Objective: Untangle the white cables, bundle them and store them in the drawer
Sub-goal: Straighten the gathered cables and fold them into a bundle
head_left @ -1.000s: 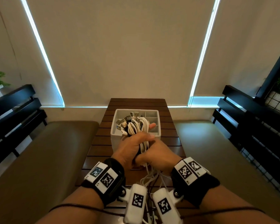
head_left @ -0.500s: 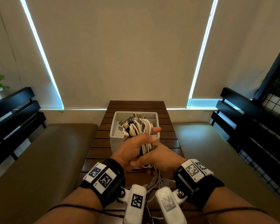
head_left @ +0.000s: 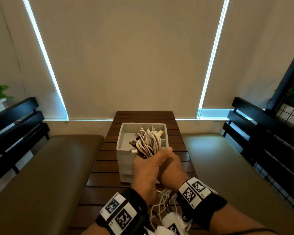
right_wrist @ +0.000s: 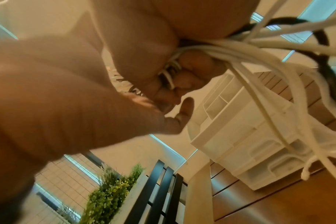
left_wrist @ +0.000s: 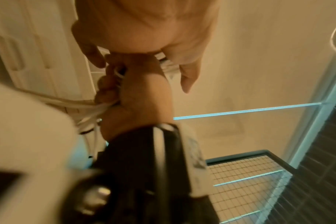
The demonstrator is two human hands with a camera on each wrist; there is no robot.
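Watching the head view, I am seeing both hands working at the 6 o'clock edge of the white drawer unit (head_left: 126, 168), which is standing mid-table (head_left: 98, 168). The left hand (head_left: 145, 168) is curling round the bundle of white cables (head_left: 150, 143), thumb stretching across its top, while the right hand (head_left: 171, 168) is closing its fingers (right_wrist: 184, 84) round the strands just beneath. The coils and plugs are poking up over the open top tray, toward 12 o'clock from my fists. Loose tails (head_left: 161, 200) are hanging down toward 6 o'clock, near the wrist cameras; I am judging they could be snagging there, or dragging loops out of the bundle if either grip is slackening.
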